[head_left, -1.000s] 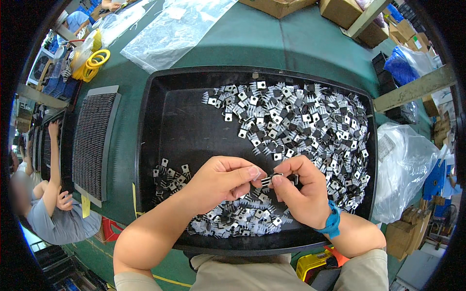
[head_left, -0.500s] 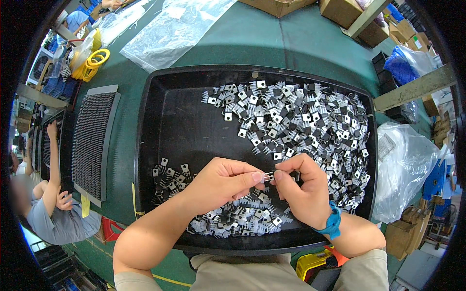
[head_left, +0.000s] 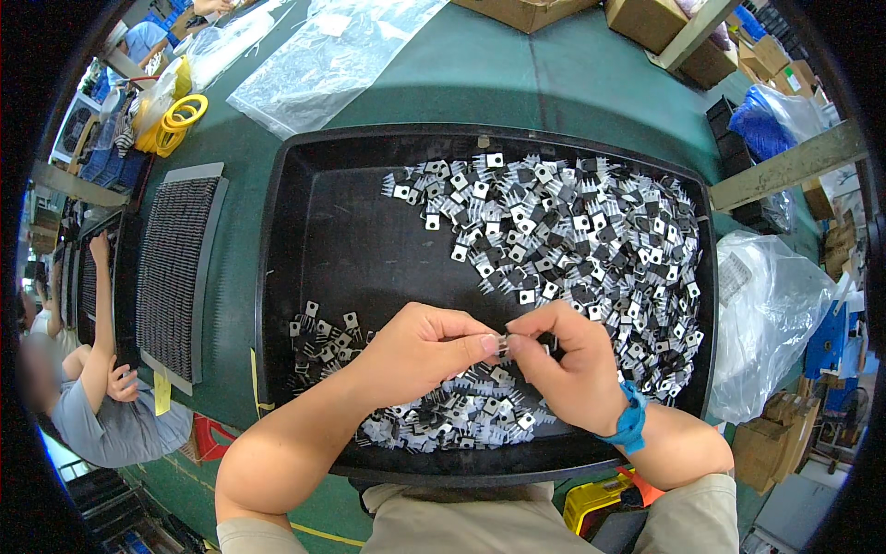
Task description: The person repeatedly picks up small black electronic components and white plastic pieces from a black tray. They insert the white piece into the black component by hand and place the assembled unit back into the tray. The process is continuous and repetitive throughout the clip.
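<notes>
My left hand (head_left: 441, 343) is closed in a pinch on a small transistor, mostly hidden by the fingers, with its metal leads (head_left: 503, 344) showing toward the right. My right hand (head_left: 565, 362), a blue band at its wrist, pinches at the tips of those leads; whatever lies between its thumb and forefinger is too small to make out. Both hands are over a large black tray (head_left: 351, 222). A big heap of transistors (head_left: 591, 222) with pale leads fills the tray's right side. A smaller pile (head_left: 452, 420) is below my hands, and darker ones (head_left: 328, 337) lie at the left.
Left of the tray stands a rack of dark parts in rows (head_left: 175, 277). Clear plastic bags lie at the back (head_left: 332, 65) and on the right (head_left: 766, 314). Yellow rings (head_left: 180, 120) and cardboard boxes (head_left: 651, 23) are farther off. A co-worker (head_left: 111, 406) sits at far left.
My right hand has shifted slightly left, so its fingertips are now close against those of my left hand. Less of the transistor's leads shows between them.
</notes>
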